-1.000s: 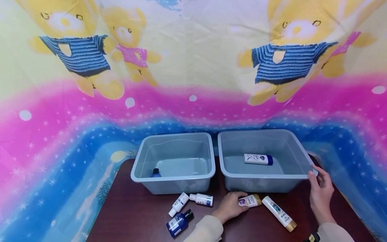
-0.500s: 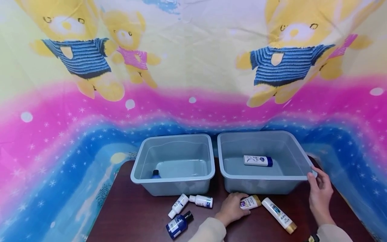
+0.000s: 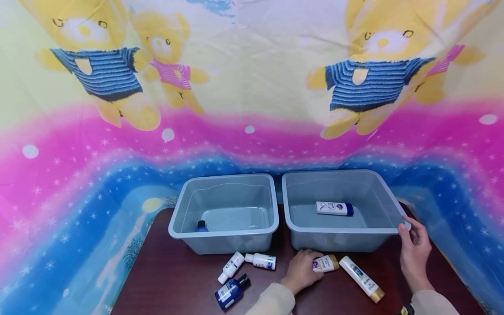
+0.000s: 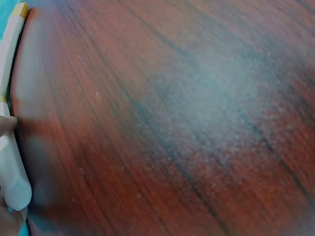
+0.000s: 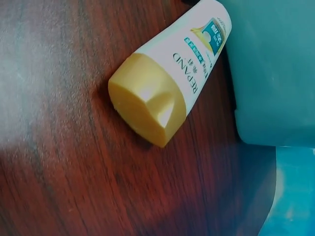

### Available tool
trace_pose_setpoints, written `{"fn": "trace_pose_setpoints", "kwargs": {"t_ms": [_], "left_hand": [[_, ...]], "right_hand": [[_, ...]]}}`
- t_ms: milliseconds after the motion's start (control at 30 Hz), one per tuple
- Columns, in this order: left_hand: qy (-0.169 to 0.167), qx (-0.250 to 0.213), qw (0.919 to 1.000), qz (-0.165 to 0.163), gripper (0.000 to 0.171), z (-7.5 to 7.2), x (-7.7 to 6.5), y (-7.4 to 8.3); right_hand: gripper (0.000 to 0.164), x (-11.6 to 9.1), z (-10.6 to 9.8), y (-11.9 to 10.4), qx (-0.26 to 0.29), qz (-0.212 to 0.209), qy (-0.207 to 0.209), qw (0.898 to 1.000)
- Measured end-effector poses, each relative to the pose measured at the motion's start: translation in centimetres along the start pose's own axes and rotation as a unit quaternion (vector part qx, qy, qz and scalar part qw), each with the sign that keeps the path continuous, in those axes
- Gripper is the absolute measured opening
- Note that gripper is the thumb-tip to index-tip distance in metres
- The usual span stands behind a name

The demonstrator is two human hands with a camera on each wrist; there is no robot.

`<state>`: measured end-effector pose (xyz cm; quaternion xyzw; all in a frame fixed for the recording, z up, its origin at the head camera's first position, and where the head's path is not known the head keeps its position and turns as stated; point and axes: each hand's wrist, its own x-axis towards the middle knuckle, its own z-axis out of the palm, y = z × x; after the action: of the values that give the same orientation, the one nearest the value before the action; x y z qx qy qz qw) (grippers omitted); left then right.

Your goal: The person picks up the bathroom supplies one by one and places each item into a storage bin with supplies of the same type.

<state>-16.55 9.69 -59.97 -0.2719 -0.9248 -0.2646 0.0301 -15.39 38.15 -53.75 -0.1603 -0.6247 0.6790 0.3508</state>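
Note:
In the head view my left hand (image 3: 301,271) grips a small white bottle with a gold cap (image 3: 326,263) lying on the table, thumb on its near side and fingers over its far side. The left wrist view catches that white bottle (image 4: 14,177) at its left edge, the thumb lying across it. My right hand (image 3: 415,251) holds the front right corner of the right grey bin (image 3: 338,230), thumb outside the rim. Between the hands lies a larger white tube with a gold cap (image 3: 362,279); the right wrist view shows this tube (image 5: 170,73) close up, lettering on its side.
A white bottle with a blue cap (image 3: 334,208) lies inside the right bin. The left grey bin (image 3: 224,234) holds a dark-capped blue bottle (image 3: 202,226), partly hidden. In front lie two small white bottles (image 3: 231,267) and a dark blue bottle (image 3: 230,294). A printed cloth (image 3: 244,148) hangs behind.
My left hand has settled slightly further around the small white bottle, covering a little more of its label. The right hand stays at the bin's corner, and the other bottles lie where they were.

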Motion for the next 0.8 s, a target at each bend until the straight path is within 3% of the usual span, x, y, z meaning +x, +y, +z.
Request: {"fn": "trace_pose_setpoints", "kwargs": {"t_ms": [433,800], "left_hand": [[0.013,-0.004,0.9997,0.02,0.048,0.1,0.2,-0.9],[0.01,-0.008,0.9991,0.042,0.047,-0.7,0.4,0.0]], "right_hand": [[0.036,0.4,0.0,-0.5,-0.021,0.016,-0.022,0.999],[0.034,0.1,-0.1,-0.3,-0.022,-0.002,-0.008,1.0]]}}
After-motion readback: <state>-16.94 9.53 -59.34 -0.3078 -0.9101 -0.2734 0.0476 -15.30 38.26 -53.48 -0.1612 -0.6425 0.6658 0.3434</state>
